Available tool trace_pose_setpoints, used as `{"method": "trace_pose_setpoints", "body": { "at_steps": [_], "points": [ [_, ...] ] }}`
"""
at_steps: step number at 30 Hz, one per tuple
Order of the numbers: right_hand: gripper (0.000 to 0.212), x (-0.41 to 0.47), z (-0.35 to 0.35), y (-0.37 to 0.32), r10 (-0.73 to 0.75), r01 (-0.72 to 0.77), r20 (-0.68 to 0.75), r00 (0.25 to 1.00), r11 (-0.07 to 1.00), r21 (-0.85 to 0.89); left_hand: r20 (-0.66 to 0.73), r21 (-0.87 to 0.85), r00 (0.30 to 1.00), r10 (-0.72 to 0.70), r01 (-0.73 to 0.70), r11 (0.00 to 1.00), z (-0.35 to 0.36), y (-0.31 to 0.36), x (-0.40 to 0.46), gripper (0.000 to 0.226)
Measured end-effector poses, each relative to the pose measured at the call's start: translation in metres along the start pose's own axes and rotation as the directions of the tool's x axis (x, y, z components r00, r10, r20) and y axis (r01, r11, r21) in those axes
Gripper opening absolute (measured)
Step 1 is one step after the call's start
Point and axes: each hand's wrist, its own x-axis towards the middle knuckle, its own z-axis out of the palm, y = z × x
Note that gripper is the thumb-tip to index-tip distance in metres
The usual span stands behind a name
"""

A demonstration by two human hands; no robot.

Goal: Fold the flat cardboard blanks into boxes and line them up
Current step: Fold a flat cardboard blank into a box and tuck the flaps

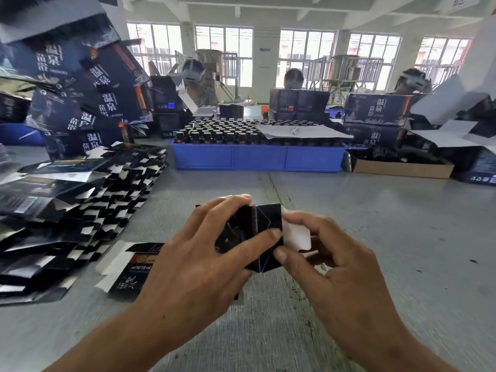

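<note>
A heap of flat blanks (80, 210) covers the grey table (375, 237) at left. The left hand (198, 259) curls round a half-folded black box (257, 232) above mid-table; the right hand (335, 253) pinches its white flap (296, 236).

A blue crate (257, 159) packed with dark-capped bottles (214, 130) is set across the grey table (375, 224); grey paper (300, 130) is laid over what seem further bottles.

Both forearms reach forward, left hand (204, 253) and right hand (335, 253) with fingers curled.
</note>
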Motion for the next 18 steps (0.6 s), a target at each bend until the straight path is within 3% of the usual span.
{"method": "trace_pose_setpoints", "body": {
  "at_steps": [3,7,10,15,18],
  "points": [
    [0.049,-0.0002,0.0007,-0.0015,0.049,-0.047,-0.02,0.999,0.996,0.072,-0.019,-0.014,1.0,-0.006,0.006,1.0,0.0006,0.002,0.0006,0.063],
    [0.029,-0.0008,0.0008,0.0002,0.032,-0.03,-0.048,0.998,0.999,0.038,-0.049,-0.049,0.998,-0.028,0.026,0.998,0.0014,0.004,0.0007,0.059],
    [0.027,-0.0014,0.0005,-0.0025,0.009,-0.009,-0.006,1.0,1.0,0.005,-0.07,-0.082,0.996,-0.05,0.045,0.996,0.0021,0.0047,0.0001,0.054],
    [0.029,-0.0004,0.0004,-0.0052,0.01,-0.01,0.027,1.0,1.0,0.028,-0.066,-0.145,0.991,-0.115,0.105,0.984,0.0003,0.0046,0.0003,0.078],
    [0.014,0.0009,-0.0005,-0.0054,0.091,-0.094,0.022,0.996,0.985,0.148,-0.048,-0.151,0.989,-0.138,0.129,0.98,-0.0016,0.0078,0.0017,0.083]
  ]
}}
